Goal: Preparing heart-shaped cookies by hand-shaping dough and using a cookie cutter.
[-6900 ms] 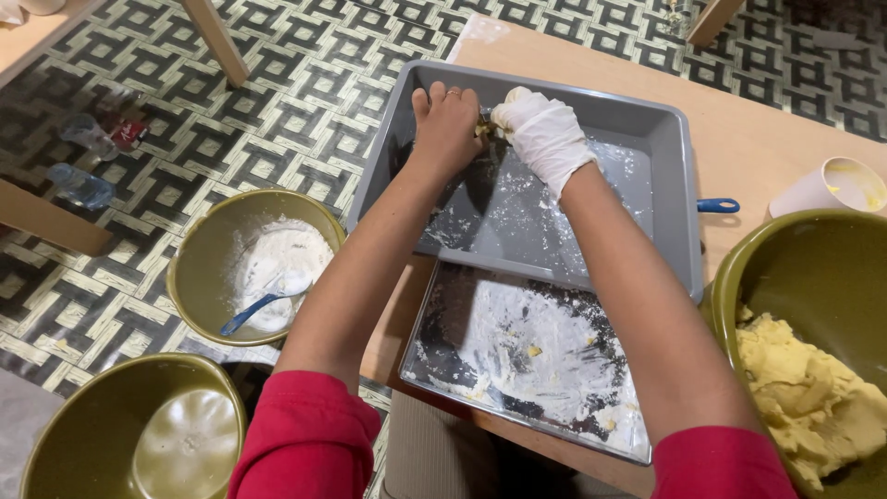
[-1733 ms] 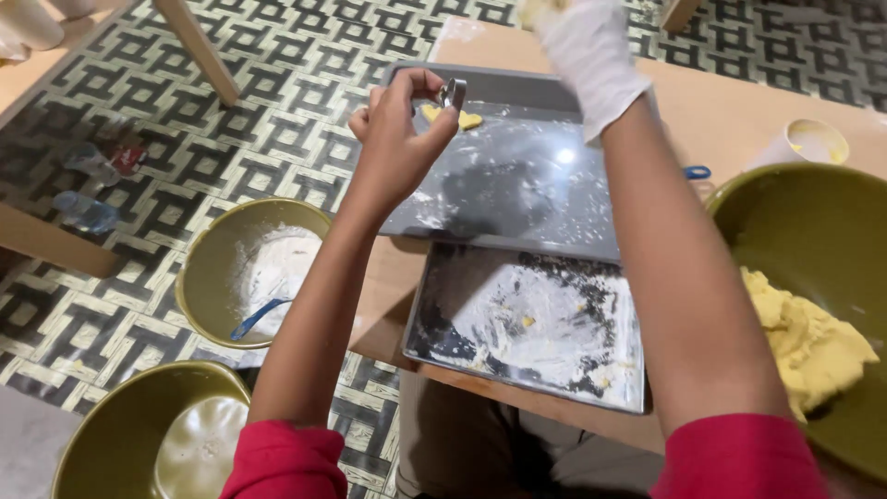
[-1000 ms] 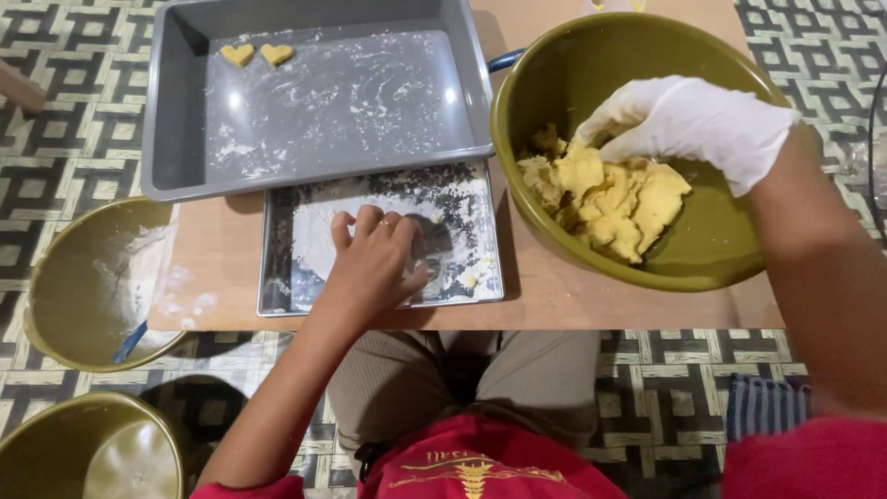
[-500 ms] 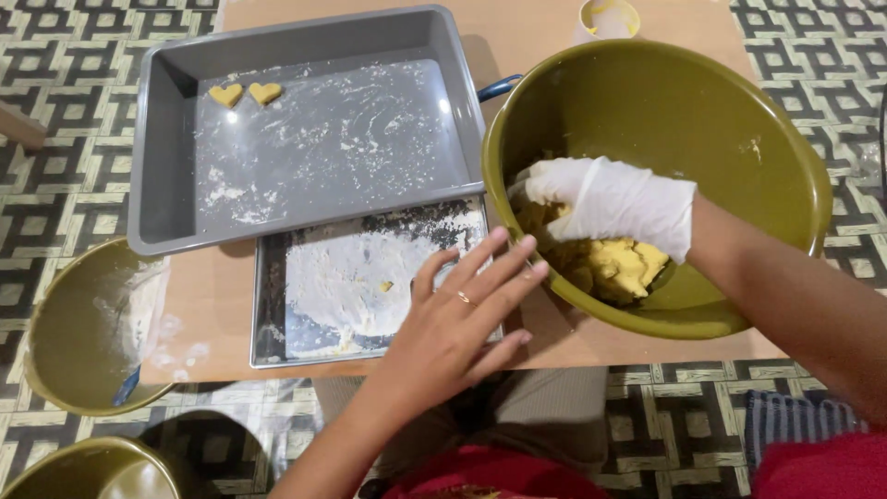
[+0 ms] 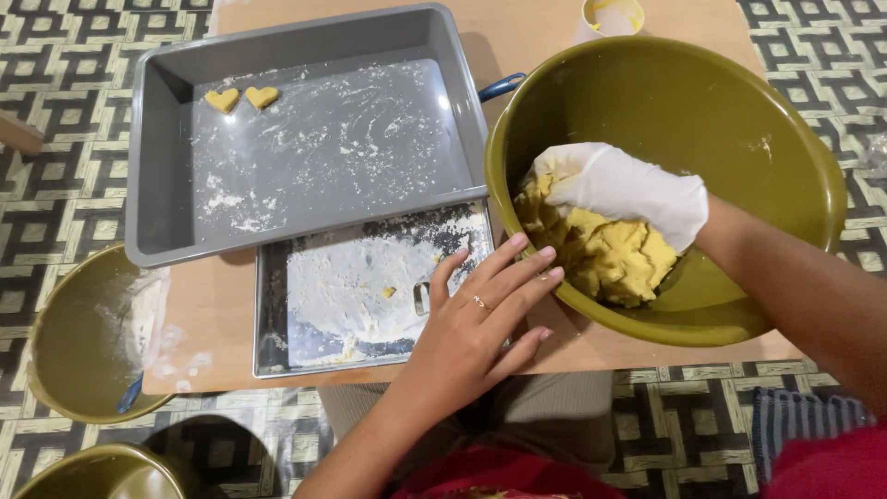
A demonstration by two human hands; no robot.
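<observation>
Yellow dough (image 5: 614, 263) lies under the gloved right hand (image 5: 619, 189).

Change record: both hands moved from the grey baking tray to the olive bowl and its near rim.

Right hand (image 5: 619, 189), gloved: earlier raised above the grey baking tray (image 5: 157, 185); then on top of the dough (image 5: 605, 259) in the olive bowl (image 5: 785, 185); now pressed deeper into that dough. Left hand (image 5: 476, 323), bare: earlier at the far end of the tray; then flat on the floured metal sheet (image 5: 277, 323); now off the flour, fingers spread beside the bowl's near rim. Two heart-shaped dough pieces (image 5: 242, 97): not seen in the earliest view; now lying in the tray's far corner, away from the bowl.
</observation>
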